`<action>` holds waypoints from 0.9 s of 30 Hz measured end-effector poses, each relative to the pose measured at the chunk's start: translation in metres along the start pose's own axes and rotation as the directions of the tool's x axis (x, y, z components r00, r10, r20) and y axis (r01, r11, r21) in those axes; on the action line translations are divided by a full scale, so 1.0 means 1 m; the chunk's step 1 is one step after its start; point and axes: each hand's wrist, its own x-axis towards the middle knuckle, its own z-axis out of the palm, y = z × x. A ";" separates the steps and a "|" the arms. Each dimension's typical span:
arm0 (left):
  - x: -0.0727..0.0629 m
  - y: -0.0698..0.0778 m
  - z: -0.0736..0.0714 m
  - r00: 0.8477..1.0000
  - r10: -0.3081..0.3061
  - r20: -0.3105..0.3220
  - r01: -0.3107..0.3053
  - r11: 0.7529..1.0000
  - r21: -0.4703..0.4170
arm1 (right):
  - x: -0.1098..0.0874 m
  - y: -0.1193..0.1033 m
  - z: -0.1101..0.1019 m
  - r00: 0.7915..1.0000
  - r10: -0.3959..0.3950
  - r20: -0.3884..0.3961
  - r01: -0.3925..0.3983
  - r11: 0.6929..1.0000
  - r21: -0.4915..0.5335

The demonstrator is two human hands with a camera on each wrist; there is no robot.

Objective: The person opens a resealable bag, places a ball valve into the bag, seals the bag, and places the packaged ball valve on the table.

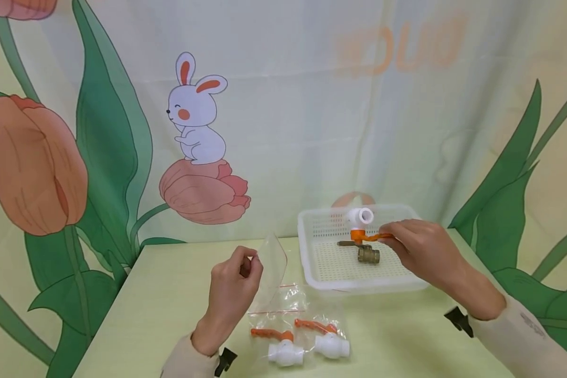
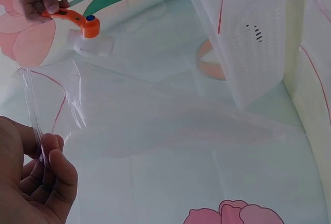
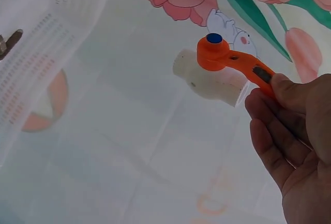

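Observation:
My right hand (image 1: 422, 252) pinches the end of the orange lever of a white plastic ball valve (image 1: 360, 216), holding it up over the white basket (image 1: 307, 257). In the right wrist view the valve (image 3: 207, 79) shows its white body behind the orange handle with a blue cap. A clear zip bag (image 1: 271, 262) with a red seal line hangs from my left hand (image 1: 236, 283), whose thumb and fingers pinch its top edge. The left wrist view shows this bag (image 2: 155, 110) with nothing inside. Below the hanging bag, two bagged white valves (image 1: 285, 353) with orange levers lie on the table.
In the basket lies a brass ball valve (image 1: 368, 255) with a dark handle. The basket stands near the table's back edge, before a curtain (image 1: 283, 105) printed with tulips and a rabbit. The light green table (image 1: 160, 294) extends to the left.

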 end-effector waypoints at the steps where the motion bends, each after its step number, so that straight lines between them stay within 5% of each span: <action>1: 0.001 0.000 0.001 1.000 -0.004 0.003 0.004 1.000 -0.003 | 0.002 -0.003 -0.003 1.000 -0.006 -0.022 0.006 1.000 0.004; 7: 0.006 0.003 0.007 1.000 -0.011 -0.015 0.011 0.999 -0.032 | 0.015 -0.018 -0.018 0.986 -0.001 -0.168 0.004 1.000 0.013; 15: 0.013 0.012 0.020 0.998 -0.027 -0.049 0.024 0.997 -0.077 | 0.030 -0.046 -0.032 0.940 -0.022 -0.341 0.035 0.999 0.034; 27: 0.020 0.028 0.030 0.998 -0.033 -0.049 0.027 0.993 -0.116 | 0.042 -0.077 -0.024 0.912 -0.154 -0.379 0.220 0.966 0.136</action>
